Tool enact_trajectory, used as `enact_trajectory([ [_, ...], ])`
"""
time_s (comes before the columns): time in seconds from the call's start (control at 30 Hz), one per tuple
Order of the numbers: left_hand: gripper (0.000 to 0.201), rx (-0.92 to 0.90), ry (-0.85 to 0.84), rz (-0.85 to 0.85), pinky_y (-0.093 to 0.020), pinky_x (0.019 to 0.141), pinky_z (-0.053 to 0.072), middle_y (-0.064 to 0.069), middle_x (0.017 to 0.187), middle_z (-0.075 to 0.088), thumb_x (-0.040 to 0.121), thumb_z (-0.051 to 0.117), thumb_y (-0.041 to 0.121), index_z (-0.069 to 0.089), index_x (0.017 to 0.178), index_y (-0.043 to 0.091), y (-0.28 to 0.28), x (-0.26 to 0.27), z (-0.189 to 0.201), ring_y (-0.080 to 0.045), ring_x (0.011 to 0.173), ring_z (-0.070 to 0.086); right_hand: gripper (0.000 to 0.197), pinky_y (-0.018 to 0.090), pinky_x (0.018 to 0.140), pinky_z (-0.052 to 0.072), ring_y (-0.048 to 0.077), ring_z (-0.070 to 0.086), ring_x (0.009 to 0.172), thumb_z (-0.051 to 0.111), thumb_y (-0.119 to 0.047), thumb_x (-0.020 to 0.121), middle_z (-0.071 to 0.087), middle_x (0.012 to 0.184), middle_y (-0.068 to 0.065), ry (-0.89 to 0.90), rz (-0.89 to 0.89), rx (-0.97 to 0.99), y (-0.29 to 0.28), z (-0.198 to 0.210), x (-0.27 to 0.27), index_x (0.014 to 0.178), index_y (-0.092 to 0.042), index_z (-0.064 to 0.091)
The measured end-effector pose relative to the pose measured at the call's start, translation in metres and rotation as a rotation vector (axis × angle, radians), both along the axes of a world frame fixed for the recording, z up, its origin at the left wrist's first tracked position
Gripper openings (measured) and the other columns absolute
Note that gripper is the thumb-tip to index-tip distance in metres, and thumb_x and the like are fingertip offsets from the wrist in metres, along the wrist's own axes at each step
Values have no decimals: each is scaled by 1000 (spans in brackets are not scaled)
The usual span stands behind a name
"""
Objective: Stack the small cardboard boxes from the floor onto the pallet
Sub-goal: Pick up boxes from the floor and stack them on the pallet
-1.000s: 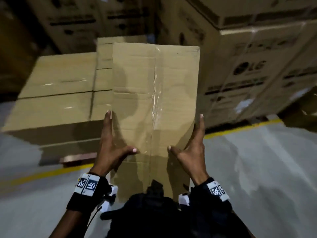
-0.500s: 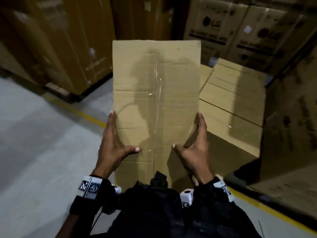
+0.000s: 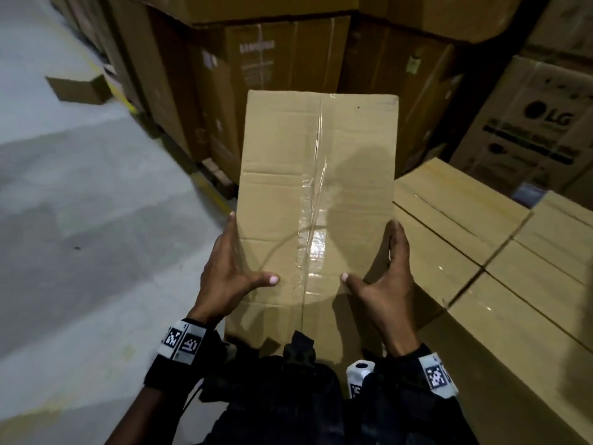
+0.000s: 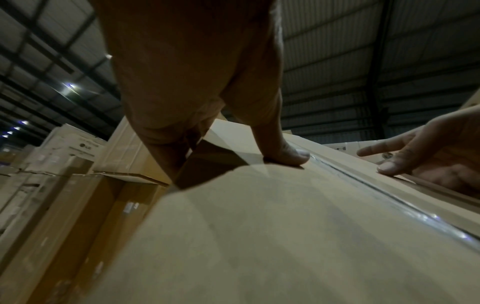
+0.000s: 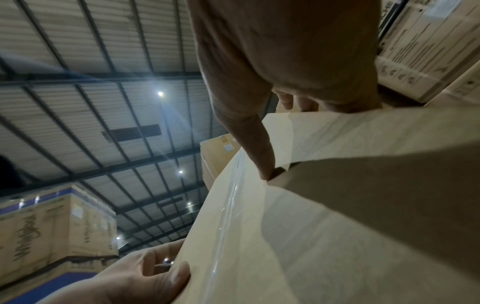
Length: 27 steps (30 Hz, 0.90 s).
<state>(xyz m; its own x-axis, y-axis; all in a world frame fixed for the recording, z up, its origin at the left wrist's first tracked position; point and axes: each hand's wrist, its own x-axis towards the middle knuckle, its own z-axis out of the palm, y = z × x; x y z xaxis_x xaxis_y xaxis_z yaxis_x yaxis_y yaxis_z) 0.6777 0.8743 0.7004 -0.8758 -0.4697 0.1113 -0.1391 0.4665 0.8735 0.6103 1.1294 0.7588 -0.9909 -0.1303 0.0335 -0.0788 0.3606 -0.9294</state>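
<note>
A plain brown cardboard box (image 3: 317,175) with clear tape down its middle is held lengthwise in front of my chest, off the floor. My left hand (image 3: 227,268) grips its left side with the thumb on top. My right hand (image 3: 385,277) grips the right side the same way. The left wrist view shows the left thumb (image 4: 283,152) on the box top (image 4: 285,236), and the right wrist view shows the right thumb (image 5: 262,156) on it. A low stack of similar boxes (image 3: 465,226) lies just right of the held box. No pallet shows under that stack.
Tall cartons (image 3: 272,59) stand straight ahead on wooden pallet blocks (image 3: 218,175). LG cartons (image 3: 529,130) rise at the right behind the low stack. A small box (image 3: 80,88) sits on the grey floor (image 3: 80,220) far left, beside a yellow line (image 3: 208,187).
My view has swung round. The low stack that lay ahead and left a second ago is now at my right. Both hands keep the same hold on the box.
</note>
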Motion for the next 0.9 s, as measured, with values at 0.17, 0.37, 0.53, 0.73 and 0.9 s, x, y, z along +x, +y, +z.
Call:
enact_trajectory([
  [0.17, 143, -20, 42, 93, -55, 108, 45, 9, 157, 41, 41, 92, 68, 14, 158, 45, -21, -66, 3, -22, 142, 43, 121, 36, 121, 26, 5, 21, 144, 86, 1, 73, 23, 165, -13, 102, 88, -11, -26, 5, -83, 160, -41, 13],
  [0.37, 142, -30, 80, 216, -57, 107, 46, 5, 156, 42, 41, 92, 70, 15, 158, 45, -44, -148, 16, -26, 139, 46, 119, 24, 114, 22, 4, 23, 143, 87, -4, 74, 22, 166, -12, 185, 204, -1, -59, 26, -189, 161, -38, 14],
  [0.53, 142, -5, 126, 277, -57, 110, 44, 8, 160, 37, 42, 93, 67, 14, 158, 46, -61, -204, 21, -25, 142, 43, 117, 27, 118, 19, -4, 17, 139, 87, -6, 75, 19, 166, -17, 216, 288, -6, -84, 34, -259, 161, -38, 14],
  [0.73, 141, -6, 134, 200, -57, 114, 39, 6, 163, 33, 44, 96, 57, 15, 159, 43, -103, -304, 23, -24, 146, 37, 117, 29, 121, 20, -2, 17, 143, 88, -9, 75, 19, 167, -15, 211, 186, 1, -118, 22, -335, 161, -36, 14],
  [0.9, 137, -20, 90, 10, -51, 121, 30, 3, 166, 26, 55, 99, 37, 12, 161, 38, -155, -416, 31, -20, 150, 27, 111, 30, 121, 21, -1, 17, 141, 86, -8, 77, 20, 167, -10, 153, -10, -6, -158, 15, -402, 161, -36, 18],
])
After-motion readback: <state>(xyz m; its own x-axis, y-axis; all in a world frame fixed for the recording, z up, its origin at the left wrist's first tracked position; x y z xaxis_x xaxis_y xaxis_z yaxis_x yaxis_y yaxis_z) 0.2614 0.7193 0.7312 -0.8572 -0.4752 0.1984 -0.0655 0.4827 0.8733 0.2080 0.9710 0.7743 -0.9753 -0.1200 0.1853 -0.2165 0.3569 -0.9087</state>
